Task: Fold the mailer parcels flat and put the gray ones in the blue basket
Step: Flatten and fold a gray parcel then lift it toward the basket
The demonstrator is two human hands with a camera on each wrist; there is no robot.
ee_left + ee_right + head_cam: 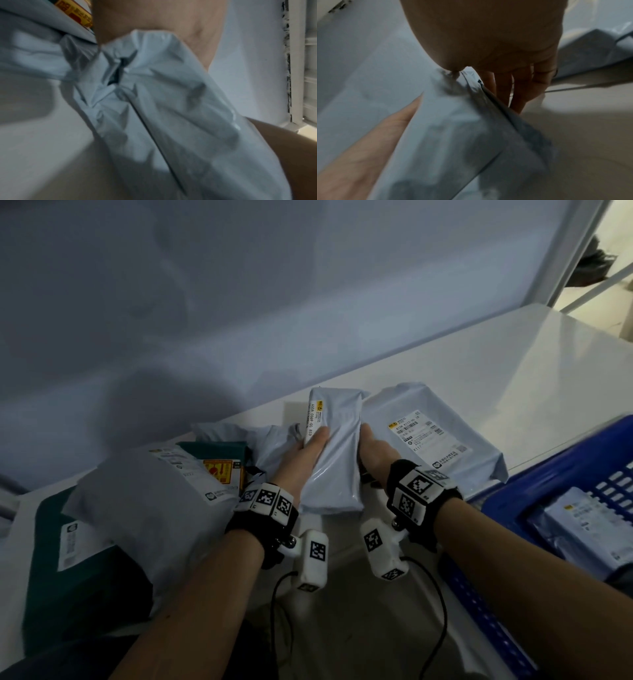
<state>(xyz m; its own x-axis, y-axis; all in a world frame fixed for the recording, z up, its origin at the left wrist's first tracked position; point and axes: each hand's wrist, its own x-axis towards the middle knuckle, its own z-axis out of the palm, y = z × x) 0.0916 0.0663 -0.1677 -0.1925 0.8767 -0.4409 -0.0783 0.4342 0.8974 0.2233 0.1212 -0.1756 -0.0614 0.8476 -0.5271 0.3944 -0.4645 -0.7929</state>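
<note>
Gripping gray mailer (334,453), both hands

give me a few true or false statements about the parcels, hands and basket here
1. Both hands hold the same gray parcel. True: the left hand and the right hand grip its two sides.
2. The blue basket is on the person's left. False: it is on the right.
3. The basket is empty. False: a labelled parcel already lies inside.
4. Another gray parcel lies on the white table beside the held one. True.
5. The dark green parcel is on the far right. False: it is at the left.
</note>
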